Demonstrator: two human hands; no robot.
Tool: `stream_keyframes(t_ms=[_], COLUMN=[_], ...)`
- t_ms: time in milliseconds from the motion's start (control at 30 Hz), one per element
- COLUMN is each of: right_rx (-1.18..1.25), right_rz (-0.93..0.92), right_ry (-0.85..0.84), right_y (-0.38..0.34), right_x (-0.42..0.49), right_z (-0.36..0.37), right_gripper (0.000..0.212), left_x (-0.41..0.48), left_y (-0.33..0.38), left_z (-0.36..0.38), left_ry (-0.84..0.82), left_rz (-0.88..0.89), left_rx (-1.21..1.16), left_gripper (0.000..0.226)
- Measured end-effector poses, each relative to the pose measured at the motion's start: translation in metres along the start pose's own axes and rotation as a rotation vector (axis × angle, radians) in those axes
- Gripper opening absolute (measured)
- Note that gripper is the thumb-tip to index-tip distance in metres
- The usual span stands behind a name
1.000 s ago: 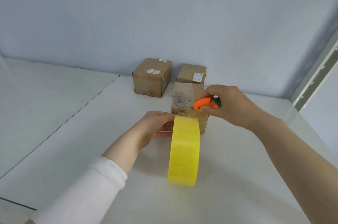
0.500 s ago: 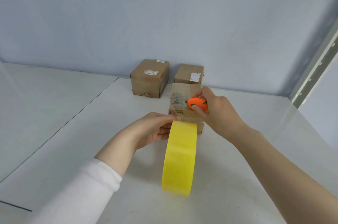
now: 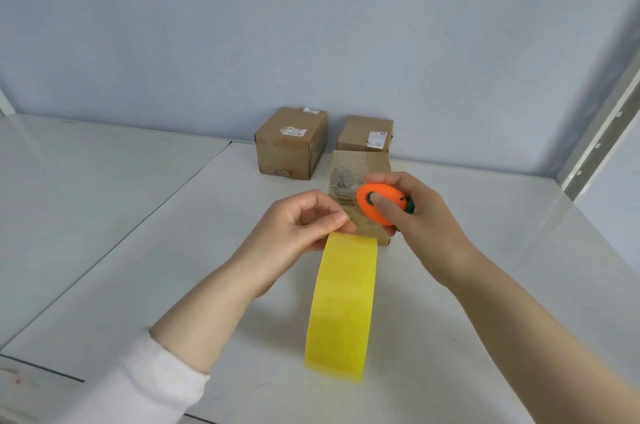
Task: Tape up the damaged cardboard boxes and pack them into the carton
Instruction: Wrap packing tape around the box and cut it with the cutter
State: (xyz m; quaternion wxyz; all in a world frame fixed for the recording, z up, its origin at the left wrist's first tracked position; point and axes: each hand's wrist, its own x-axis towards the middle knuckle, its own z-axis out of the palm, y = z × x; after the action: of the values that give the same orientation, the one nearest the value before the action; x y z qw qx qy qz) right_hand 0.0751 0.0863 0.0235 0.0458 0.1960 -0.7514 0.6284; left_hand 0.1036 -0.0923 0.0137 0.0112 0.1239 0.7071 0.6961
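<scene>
A small cardboard box (image 3: 360,167) with clear tape over its top stands in the middle of the white table (image 3: 485,285). My left hand (image 3: 298,226) pinches the top of a wide yellow tape roll (image 3: 341,306), which hangs upright in front of the box. My right hand (image 3: 415,216) grips a small orange cutter (image 3: 377,204) with green parts, held over the box's near end, thumb pressed on its face. Two more cardboard boxes, one on the left (image 3: 291,141) and one on the right (image 3: 365,134), stand behind against the wall.
A blue-grey wall (image 3: 311,25) closes the back. A second white tabletop (image 3: 86,181) adjoins on the left, separated by a seam. A metal upright (image 3: 602,133) rises at the right edge. No carton shows.
My right hand has turned the orange cutter so its flat face points at me and has drawn it nearer. My left hand has shifted its pinch to the roll's top.
</scene>
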Motion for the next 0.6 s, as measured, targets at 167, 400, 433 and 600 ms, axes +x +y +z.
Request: stream_keyframes(t_ms=[167,400,433,600], right_rx=[0.070,0.077,0.085,0.052], right_rz=[-0.035,-0.076,-0.060,-0.077], right_ry=[-0.023,-0.094,-0.104,-0.159], right_y=[-0.007,-0.030,-0.034,-0.046], right_x=[0.003,0.032,0.038,0.066], right_z=[0.020,0.073,0.083,0.133], right_gripper=[0.020,0.016,0.013,0.025], left_x=[-0.012,-0.013,-0.011,-0.007], left_y=[0.009,0.010,0.010,0.016], left_z=[-0.006,-0.053,-0.062,-0.110], left_ry=[0.113,0.291,0.329,0.383], left_rz=[0.148,0.211,0.209,0.193], left_rx=[0.033,0.104,0.103,0.141], left_gripper=[0.007,0.018,0.020,0.019])
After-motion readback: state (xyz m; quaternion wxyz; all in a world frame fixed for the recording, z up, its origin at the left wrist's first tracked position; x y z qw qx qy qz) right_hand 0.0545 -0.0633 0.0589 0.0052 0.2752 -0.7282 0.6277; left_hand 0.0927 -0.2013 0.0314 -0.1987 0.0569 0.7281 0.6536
